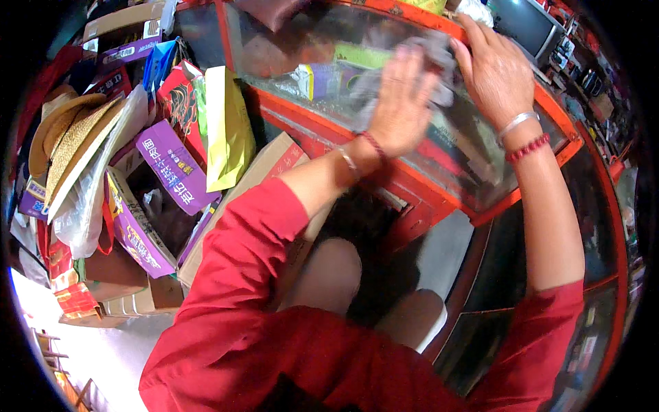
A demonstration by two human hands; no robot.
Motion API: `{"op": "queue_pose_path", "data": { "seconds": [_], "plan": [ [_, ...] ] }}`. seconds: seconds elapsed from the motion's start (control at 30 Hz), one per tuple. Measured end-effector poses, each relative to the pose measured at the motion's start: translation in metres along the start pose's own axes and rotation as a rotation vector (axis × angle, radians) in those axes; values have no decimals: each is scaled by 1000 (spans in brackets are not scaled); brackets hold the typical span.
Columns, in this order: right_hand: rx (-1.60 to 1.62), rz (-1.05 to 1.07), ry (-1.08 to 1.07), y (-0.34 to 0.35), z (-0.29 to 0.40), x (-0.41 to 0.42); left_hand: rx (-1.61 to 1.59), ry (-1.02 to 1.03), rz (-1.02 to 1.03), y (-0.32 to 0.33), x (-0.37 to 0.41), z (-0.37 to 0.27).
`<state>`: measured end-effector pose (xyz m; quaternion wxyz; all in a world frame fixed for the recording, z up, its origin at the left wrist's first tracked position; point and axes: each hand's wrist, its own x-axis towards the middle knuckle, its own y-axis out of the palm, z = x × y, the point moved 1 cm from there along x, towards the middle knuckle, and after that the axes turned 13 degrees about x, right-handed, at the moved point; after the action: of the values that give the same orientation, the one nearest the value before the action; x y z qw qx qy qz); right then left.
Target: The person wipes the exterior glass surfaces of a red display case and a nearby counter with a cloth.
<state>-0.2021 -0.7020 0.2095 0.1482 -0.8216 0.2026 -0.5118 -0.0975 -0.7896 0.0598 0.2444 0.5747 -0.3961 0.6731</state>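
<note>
A crumpled grey cloth (444, 67) lies against the glass pane (278, 56) of a red-framed display case. My left hand (406, 105) presses it there, fingers stretched out and somewhat blurred. Higher up and to the right, my right hand (497, 72) grips the case's orange-red frame (553, 110), thumb on the near side and fingers over the edge. Behind the glass I see a purple-and-yellow box (322, 81) and a light green box (360, 55); reflections and the cloth hide other contents.
To the left are piled an open purple carton (172, 167), a yellow bag (224, 129), a red bag (183, 103) and straw hats (77, 139). A brown cardboard box (280, 149) stands by my left forearm. A screen (525, 23) is at the upper right. My knees (329, 273) are below.
</note>
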Motion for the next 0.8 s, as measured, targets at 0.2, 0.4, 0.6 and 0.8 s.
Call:
{"op": "queue_pose_path", "data": {
  "seconds": [0.2, 0.4, 0.6, 0.8],
  "plan": [
    [27, -189, 5, -14, 39, 10, -68, 313, 4, 7, -32, -27],
    [10, -290, -62, -5, 30, 3, -63, -143, 37, 12, -69, 56],
    [19, -292, -6, 3, 34, 7, 7, -860, -44, 10, -98, 167],
    [-6, -224, 67, 2, 36, 0, -11, -652, -27, 26, -78, 59]
  ]
}}
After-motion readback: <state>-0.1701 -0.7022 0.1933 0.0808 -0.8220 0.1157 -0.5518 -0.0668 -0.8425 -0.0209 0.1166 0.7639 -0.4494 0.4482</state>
